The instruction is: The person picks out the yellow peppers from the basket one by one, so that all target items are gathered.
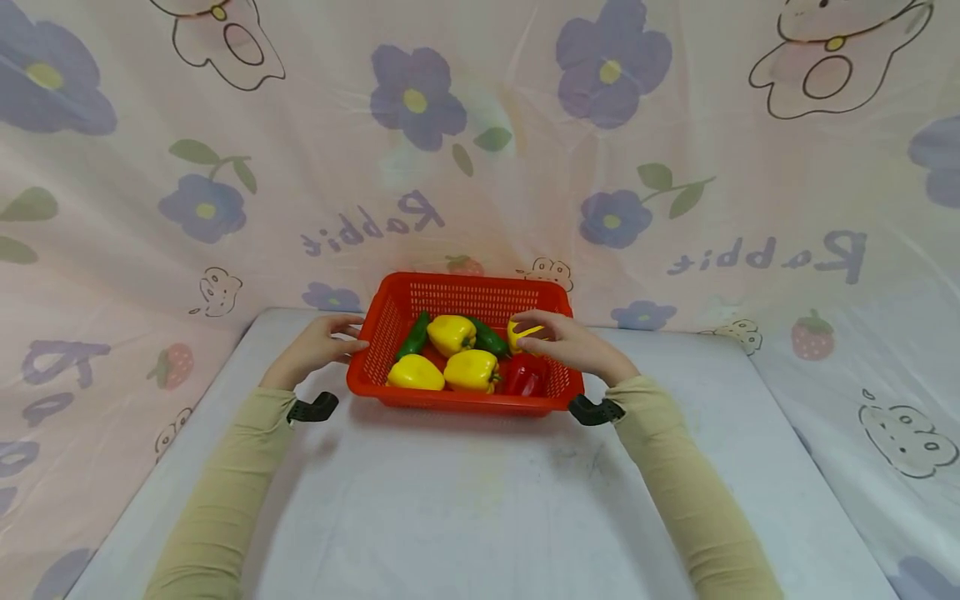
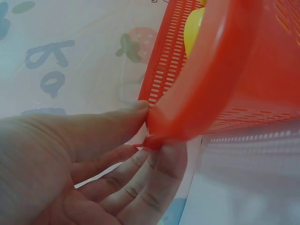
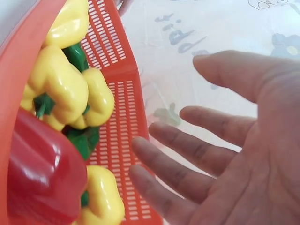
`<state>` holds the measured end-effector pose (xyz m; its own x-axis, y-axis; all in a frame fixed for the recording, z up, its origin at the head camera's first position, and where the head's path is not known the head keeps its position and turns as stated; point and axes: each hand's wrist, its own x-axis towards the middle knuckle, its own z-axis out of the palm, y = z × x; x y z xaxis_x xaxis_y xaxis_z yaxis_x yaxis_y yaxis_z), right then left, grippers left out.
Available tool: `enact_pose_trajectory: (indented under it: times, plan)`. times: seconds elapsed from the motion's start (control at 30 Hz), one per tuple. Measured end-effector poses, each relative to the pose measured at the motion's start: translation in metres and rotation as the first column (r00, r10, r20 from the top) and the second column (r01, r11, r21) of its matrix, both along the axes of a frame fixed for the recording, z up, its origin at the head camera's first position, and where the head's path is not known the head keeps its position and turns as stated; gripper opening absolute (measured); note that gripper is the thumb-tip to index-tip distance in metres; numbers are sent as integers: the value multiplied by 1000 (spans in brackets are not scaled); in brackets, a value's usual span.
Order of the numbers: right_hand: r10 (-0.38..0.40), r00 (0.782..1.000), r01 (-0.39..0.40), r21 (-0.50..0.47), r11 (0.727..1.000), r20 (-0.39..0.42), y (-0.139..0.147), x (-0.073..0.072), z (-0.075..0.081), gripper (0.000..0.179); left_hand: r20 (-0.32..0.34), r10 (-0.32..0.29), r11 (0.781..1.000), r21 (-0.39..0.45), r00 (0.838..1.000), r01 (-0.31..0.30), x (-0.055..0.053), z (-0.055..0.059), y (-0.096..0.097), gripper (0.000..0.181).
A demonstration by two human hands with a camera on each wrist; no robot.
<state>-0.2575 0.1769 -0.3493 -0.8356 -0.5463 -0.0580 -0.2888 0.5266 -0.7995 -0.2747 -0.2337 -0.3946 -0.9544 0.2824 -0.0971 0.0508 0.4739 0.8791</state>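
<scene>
A red plastic basket (image 1: 465,402) with slotted walls holds several yellow bell peppers (image 1: 452,333), a red bell pepper (image 1: 526,375) and two long green peppers (image 1: 414,336). My left hand (image 1: 315,346) pinches the basket's left rim, thumb (image 2: 126,119) on the upper side and fingers (image 2: 164,173) underneath. Over the basket's right side hovers my right hand (image 1: 573,340), its fingers (image 3: 197,145) spread and loosely straight with nothing in them. In the head view it partly covers the yellow pepper (image 3: 101,197) at the right end, behind the red one.
The basket stands near the back of a white-covered table (image 1: 450,500). A patterned cloth (image 1: 510,183) with flowers and rabbits hangs right behind and along both sides. Dark wrist camera mounts (image 1: 596,410) stick out inward from both sleeves.
</scene>
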Motion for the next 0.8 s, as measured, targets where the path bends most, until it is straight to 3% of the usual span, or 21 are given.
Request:
enact_pose_trajectory:
  times: [0.43,0.8]
  plan:
    - [63,996,-68,65,996,67,-30,-13,-16,48,44,12,1000,17,999,-13,2,3,1,58]
    - [-14,985,-8,124,992,174,-40,-25,-23,51,42,28,1000,6,999,-28,-2,2,2,55]
